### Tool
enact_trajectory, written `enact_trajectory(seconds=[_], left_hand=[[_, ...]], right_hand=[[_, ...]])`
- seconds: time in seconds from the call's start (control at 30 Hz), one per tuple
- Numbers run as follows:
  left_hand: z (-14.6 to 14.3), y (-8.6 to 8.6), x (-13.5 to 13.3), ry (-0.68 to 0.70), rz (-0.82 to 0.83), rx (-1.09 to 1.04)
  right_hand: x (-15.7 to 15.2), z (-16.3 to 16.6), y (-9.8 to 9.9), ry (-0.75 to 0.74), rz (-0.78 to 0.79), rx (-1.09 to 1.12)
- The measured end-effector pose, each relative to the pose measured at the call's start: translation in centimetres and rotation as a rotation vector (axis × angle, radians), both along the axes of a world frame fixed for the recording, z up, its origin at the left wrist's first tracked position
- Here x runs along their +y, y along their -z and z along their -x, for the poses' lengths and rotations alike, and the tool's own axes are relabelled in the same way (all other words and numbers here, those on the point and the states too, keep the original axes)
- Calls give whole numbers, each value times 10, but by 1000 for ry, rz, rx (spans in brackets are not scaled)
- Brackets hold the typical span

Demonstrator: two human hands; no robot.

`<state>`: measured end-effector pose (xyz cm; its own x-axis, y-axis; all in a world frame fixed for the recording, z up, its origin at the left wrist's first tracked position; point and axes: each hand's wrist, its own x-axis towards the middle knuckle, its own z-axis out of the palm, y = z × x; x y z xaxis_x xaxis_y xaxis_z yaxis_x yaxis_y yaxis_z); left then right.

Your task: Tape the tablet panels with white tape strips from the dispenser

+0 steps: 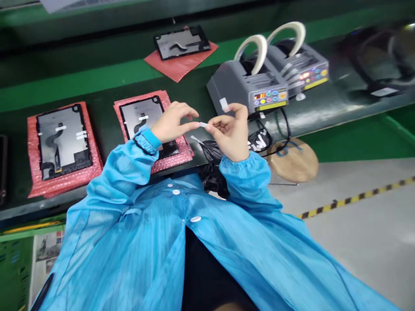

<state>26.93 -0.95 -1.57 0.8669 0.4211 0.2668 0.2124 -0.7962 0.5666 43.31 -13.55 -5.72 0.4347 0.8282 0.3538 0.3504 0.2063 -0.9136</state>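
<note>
Head view: our right hand [232, 136] pinches a white strip [203, 125] that our loosely curved left hand [173, 123] touches, its hidden underfingers leaving us unable to tell whether it grips.

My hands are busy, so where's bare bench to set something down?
Bare bench shows right of the tape dispensers, before the dark object; a narrow gap runs between the left red wrap and middle red wrap. Crowded: around the right hand, with black cables.

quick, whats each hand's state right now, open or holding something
Left hand: open, thumb tip at one end of a small white strip.
Right hand: closed, pinching the strip's other end.
</note>
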Motion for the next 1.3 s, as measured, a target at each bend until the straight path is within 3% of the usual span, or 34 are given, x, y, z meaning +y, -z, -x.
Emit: enact_trajectory(seconds=[0.13,0.4,0.67,0.87,1.3], left_hand=[[14,8,4,-73,63,-1],[41,25,15,-264,208,10],[41,33,15,-375,244,94],[38,54,17,-560,104,252],[37,62,14,-563,55,278]], right_hand=[[30,15,4,-196,46,9],[56,17,16,-308,119,102],[75,41,14,-145,262,388],[96,40,38,-156,319,349],[105,38,47,-142,357,160]])
